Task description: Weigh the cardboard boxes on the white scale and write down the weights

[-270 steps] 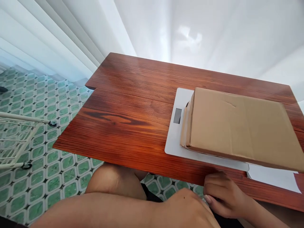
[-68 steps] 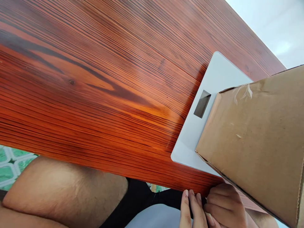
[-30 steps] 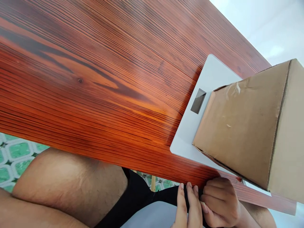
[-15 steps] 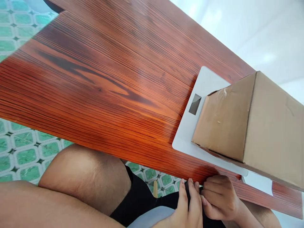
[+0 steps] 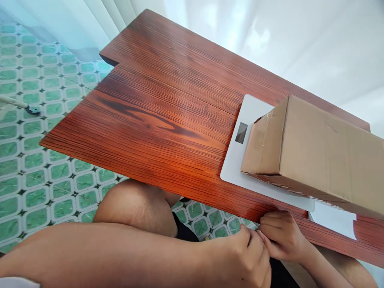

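Below the table's front edge my left hand (image 5: pixel 250 254) is closed, its fingers curled in against my other hand. My right hand (image 5: pixel 282 236) is closed too, knuckles by the edge, thumb and fingertips meeting the left fingers. Whatever is pinched between them, if anything, is hidden. Nearest to both hands is a flat white digital scale (image 5: pixel 232 166) with a small dark display. A closed brown cardboard box (image 5: pixel 324 148) lies on it, overhanging its right side. Neither hand touches the box or the scale.
The red-brown wooden table (image 5: pixel 168 132) has a stepped left end. White paper (image 5: pixel 333 220) lies under the box's right part. White curtain (image 5: pixel 285 44) hangs behind; green tiled floor (image 5: pixel 66 172) shows at left. My bent knee (image 5: pixel 132 204) is by the front edge.
My left hand's fingers have curled from stretched out to closed, and its forearm has come further into view. The head view has shifted, showing more of the table's left end and the floor.
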### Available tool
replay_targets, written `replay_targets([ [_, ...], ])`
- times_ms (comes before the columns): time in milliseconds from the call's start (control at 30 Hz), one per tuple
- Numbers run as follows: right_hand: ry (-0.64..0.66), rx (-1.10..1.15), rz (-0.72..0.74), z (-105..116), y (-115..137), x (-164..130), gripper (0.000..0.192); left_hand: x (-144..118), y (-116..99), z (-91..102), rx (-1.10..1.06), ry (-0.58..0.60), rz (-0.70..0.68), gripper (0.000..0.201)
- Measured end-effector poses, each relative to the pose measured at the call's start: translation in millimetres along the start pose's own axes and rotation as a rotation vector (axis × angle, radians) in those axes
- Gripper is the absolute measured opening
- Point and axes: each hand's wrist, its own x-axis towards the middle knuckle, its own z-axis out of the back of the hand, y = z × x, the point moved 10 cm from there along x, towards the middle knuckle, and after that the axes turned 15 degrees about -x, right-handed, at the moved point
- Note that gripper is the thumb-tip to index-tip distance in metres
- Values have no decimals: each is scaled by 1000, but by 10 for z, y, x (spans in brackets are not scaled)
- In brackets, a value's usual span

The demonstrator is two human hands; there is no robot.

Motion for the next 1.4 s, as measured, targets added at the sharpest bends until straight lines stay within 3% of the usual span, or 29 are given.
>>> replay_targets([
  [167, -8, -45, 23, -22, 0, -40, 31, 11, -97, -52, -61, -6, -97, 24],
  [300, -36, -66, 43, -23, -3, -91, 30, -111, -225, -358, -89, 26, -160, 30],
  [400, -55, -81, 49, 4, 2, -96, 32, -229, -283, -628, -105, 162, -186, 29],
  [500, -69, -87, 47, 20, 2, -102, 33, -285, -283, -760, -106, 280, -182, 30],
  [800, -76, -76, 69, -29, -2, -164, 29, -177, -309, -719, -129, 303, -206, 34],
  [1067, -101, -58, 47, 10, 15, -136, 28, -194, -305, -652, -62, 143, -209, 41],
  [1133, -99, -72, 49, 5, 27, -138, 28, -192, -309, -661, -68, 189, -214, 38],
  [1300, -86, -79, 34, -23, 26, -151, 26, -249, -278, -837, 39, 472, -194, 27],
  [1400, -76, -61, 22, -43, 18, -156, 26, -301, -343, -840, 4, 477, -274, 22],
])
